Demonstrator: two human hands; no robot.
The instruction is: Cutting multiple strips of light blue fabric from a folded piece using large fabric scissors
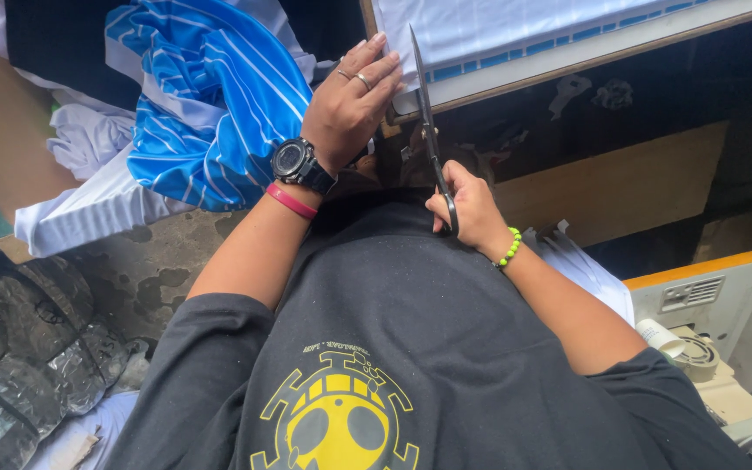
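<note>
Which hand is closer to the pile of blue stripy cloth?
The left hand. It rests flat on the table edge right beside the blue striped cloth. The right hand is farther off, holding the scissors on the other side.

- Wooden table edge (pixel 585 74): a brown rim runs diagonally across the upper right
- White fabric (pixel 480 30) with a blue checked band: lies flat on the table, reaching its near edge
- Blue-and-white striped cloth (pixel 202 104): bunched in a heap at the left
- White garments (pixel 89 209): spread beneath the striped heap
- Mottled floor (pixel 150 270): visible below
</note>
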